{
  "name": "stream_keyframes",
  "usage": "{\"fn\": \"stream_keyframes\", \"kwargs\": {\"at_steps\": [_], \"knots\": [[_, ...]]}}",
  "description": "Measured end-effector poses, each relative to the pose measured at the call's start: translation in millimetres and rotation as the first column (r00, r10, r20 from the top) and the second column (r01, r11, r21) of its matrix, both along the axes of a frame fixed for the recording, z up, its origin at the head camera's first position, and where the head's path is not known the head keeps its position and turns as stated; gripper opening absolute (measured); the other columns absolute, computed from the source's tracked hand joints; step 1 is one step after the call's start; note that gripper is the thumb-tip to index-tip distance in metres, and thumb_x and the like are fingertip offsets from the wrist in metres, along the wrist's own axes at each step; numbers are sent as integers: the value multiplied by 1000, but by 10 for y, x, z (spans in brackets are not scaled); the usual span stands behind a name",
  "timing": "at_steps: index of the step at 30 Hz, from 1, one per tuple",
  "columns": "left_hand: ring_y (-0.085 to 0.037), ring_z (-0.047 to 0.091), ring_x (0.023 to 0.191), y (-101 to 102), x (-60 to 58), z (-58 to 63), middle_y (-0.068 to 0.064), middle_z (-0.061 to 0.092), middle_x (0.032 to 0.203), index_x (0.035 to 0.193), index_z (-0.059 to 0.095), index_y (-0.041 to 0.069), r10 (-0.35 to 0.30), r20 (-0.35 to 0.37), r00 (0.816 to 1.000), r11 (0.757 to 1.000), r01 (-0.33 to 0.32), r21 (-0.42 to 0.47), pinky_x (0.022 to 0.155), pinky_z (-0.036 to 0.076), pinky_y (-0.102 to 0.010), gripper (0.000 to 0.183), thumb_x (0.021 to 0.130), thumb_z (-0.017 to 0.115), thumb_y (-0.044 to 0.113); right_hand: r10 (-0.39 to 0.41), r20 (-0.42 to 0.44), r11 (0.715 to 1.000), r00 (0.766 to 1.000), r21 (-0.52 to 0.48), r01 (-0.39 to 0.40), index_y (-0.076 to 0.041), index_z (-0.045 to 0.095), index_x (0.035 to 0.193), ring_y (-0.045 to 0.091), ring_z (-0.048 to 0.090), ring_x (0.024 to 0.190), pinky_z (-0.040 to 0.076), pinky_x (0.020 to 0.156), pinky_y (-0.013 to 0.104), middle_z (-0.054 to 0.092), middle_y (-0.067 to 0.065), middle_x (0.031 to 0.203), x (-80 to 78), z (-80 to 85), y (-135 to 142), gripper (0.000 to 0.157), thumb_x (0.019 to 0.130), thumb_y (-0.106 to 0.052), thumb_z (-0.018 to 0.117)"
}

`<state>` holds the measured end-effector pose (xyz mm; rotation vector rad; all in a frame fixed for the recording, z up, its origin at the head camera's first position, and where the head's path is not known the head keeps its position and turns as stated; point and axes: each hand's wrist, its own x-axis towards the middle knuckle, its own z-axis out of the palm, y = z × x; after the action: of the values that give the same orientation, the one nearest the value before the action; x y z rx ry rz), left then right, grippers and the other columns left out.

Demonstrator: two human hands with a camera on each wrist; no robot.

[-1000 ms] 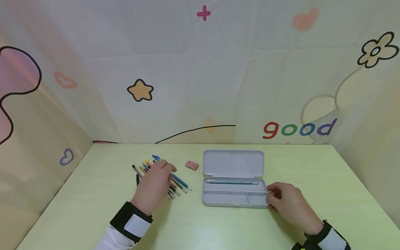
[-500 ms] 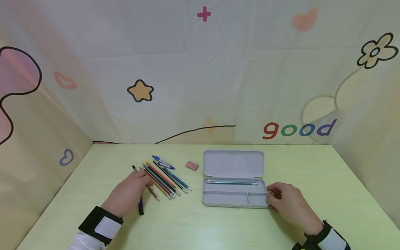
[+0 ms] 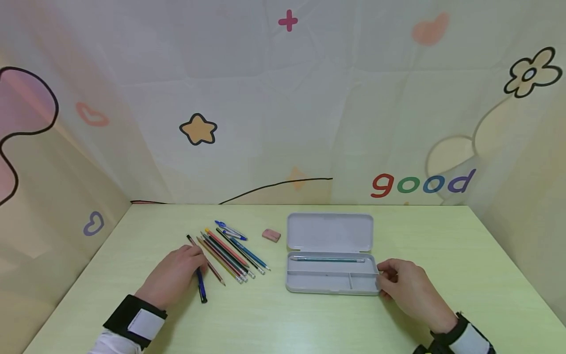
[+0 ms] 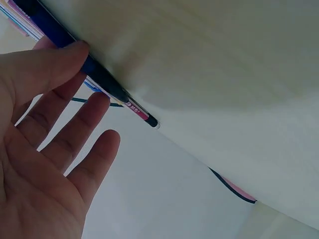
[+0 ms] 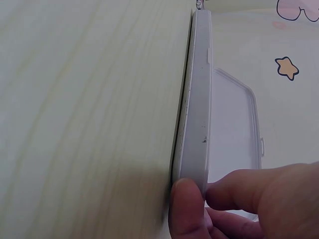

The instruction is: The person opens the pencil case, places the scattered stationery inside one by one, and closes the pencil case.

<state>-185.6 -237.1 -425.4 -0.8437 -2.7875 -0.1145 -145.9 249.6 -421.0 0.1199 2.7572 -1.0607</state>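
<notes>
My left hand (image 3: 177,273) pinches a dark blue pen (image 3: 201,287) at the left of the pencil pile. In the left wrist view the thumb presses on the pen (image 4: 55,27) while the other fingers spread behind it. Just right of that hand lie several pencils (image 3: 227,255), side by side and slanted. My right hand (image 3: 409,287) grips the right end of an open white pencil case (image 3: 318,282). In its upper compartment lies one teal pencil (image 3: 327,259). The right wrist view has thumb and fingers holding the case's side wall (image 5: 197,114).
Two blue-and-white pens (image 3: 232,231) lie behind the pencils. A pink eraser (image 3: 271,235) sits between the pile and the case. The case's lid (image 3: 330,231) lies folded back toward the rear curtain (image 3: 247,162). Pale wood-grain table (image 3: 274,324) stretches in front.
My left hand has drawn back leftward from over the pencils to the dark blue pen, whose lower end has swung slightly right. The right hand stays at the case.
</notes>
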Motion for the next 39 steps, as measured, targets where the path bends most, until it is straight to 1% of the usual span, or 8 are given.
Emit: {"fn": "stream_keyframes", "kwargs": {"at_steps": [7,12,17,21,25,30,35,39], "knots": [[-21,59,98,-15,15,-1,5,64,97,84,67,21,-12,-3,1000,999,12,-32,86,49,-43,22,81,76,1,11,-20,1000,1000,1,-11,3,64,118,16,57,70,50,59,27,60,5,83,0,3,1,27,94,-9,61],[-19,59,96,-28,19,-9,7,64,97,84,68,23,-17,-12,1000,999,17,-43,83,49,-42,21,80,78,5,14,-17,1000,1000,3,-14,3,64,118,16,57,70,50,58,27,60,5,83,1,-1,6,27,95,-10,61],[-17,60,92,-18,44,22,9,64,95,83,66,24,-29,-10,1000,999,29,-41,79,50,-42,21,79,80,9,8,-9,1000,1000,1,-8,3,63,118,16,57,70,50,59,27,60,5,83,4,-5,6,27,94,-10,61],[-17,61,91,-10,65,37,10,65,95,84,65,26,-18,8,1000,999,18,-49,80,50,-45,21,80,80,11,6,-8,1000,1000,5,-6,2,63,118,16,57,70,50,59,27,60,5,82,10,-11,3,27,94,-9,61],[-15,61,91,-15,72,15,12,65,95,84,65,27,-1,18,1000,998,2,-56,83,49,-45,20,81,79,14,6,-10,1000,1000,4,-6,3,64,118,16,57,70,50,59,27,60,5,82,15,-14,3,27,94,-9,61],[-14,59,88,-25,82,1,13,64,94,83,64,29,-3,4,1000,998,3,-58,81,49,-45,20,82,79,15,5,-13,1000,1000,-4,-5,3,63,118,16,57,70,50,58,27,60,5,83,21,-11,-2,27,94,-8,61],[-15,58,86,-23,109,39,14,63,94,84,62,29,-7,-1,1000,998,7,-61,79,49,-46,21,84,77,15,11,-26,1000,1000,-7,-12,3,63,118,16,58,70,51,59,27,59,6,83,22,-14,-2,27,94,-8,61],[-15,59,86,-11,128,54,14,63,93,85,63,29,9,-8,1000,998,-10,-64,79,49,-46,20,84,77,16,13,-25,1000,1000,-3,-13,3,63,118,16,58,70,51,59,27,59,6,83,20,-16,-3,27,94,-9,60]]}}
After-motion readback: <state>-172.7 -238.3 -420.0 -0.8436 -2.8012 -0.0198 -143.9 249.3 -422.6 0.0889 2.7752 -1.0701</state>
